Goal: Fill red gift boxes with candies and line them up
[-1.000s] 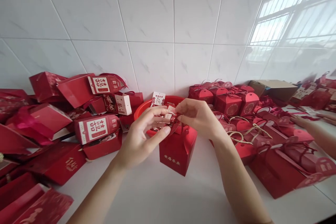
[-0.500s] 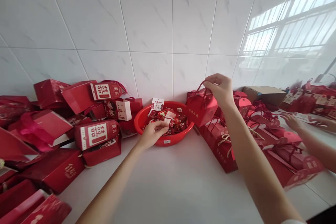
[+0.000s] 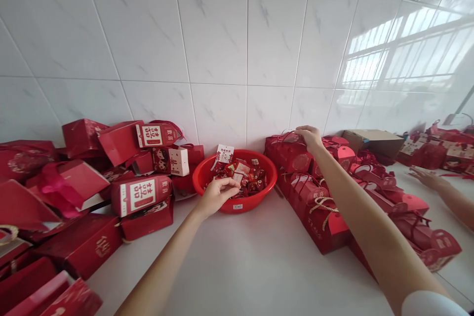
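My left hand [image 3: 218,196] is over the front rim of a red basin [image 3: 242,207] filled with small red wrapped packets [image 3: 254,177]. Its fingers are bent together, and whatever they may hold is too small to name. To the right, my right hand [image 3: 310,137] reaches to the top of a red gift box [image 3: 294,157] near the wall, its fingers closed at the thin cord handles. That box rests among other red boxes. A white printed card [image 3: 224,153] stands up at the back of the basin.
Red boxes, some with ribbons, pile up at the left [image 3: 79,242]. Rows of red handled boxes [image 3: 322,227] fill the right, with a brown carton [image 3: 372,140] behind. At the far right, another person's hand [image 3: 431,177] lies over the surface near more red bags.
My right hand has lowered with the red box, which now sits lower among the others. My left hand stays by the basin. The view has tilted up slightly.
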Demonstrator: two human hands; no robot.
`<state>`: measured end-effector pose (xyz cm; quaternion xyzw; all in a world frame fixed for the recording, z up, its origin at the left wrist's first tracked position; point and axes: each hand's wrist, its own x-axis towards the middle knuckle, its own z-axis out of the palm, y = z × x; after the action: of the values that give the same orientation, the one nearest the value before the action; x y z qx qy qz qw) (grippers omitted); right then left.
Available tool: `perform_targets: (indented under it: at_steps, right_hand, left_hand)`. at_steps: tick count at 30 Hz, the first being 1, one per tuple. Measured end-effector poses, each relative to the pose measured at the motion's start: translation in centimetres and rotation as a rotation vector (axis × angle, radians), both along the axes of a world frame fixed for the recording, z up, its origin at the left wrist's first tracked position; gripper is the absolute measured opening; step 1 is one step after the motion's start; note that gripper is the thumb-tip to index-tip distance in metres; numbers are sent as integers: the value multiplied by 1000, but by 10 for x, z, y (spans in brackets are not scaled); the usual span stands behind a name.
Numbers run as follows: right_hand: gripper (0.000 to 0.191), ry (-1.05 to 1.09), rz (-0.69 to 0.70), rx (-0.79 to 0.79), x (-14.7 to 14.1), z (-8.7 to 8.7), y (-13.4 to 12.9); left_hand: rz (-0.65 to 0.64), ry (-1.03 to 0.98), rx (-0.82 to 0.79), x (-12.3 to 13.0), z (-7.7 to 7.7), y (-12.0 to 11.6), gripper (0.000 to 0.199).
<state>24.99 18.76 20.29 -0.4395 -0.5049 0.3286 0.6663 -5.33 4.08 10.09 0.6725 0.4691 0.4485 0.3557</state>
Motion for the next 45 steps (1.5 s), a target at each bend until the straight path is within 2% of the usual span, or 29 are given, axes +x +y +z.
perform_targets:
  at_steps: [5, 9, 11, 18, 26, 30, 35, 40, 45]
  right_hand:
    - [11, -4, -38, 82, 0, 7, 4]
    - [9, -67, -236, 195, -8, 3, 0]
    - [11, -125, -300, 201, -14, -2, -4]
    - [11, -288, -191, 204, -24, -9, -11]
    - [9, -538, -179, 239, -16, -22, -16]
    - [12, -698, -213, 249, -10, -28, -21]
    - [15, -875, -331, 203, -11, -32, -26]
    - [12, -770, -304, 314, -16, -33, -29]
    - [11, -534, -398, 345, -7, -18, -29]
  left_hand:
    - [2, 9, 14, 0, -1, 0, 29]
    - [6, 36, 32, 1, 0, 0, 27]
    - [6, 50, 42, 1, -1, -1, 26]
    - [7, 78, 54, 1, -1, 0, 26]
    - [13, 96, 91, 3, -1, -2, 22]
    - [15, 104, 112, 2, -3, 0, 23]
    - [15, 110, 114, 3, -2, -1, 23]
    - [20, 112, 118, 4, 0, -4, 21]
    - [17, 126, 117, 3, -2, -2, 22]
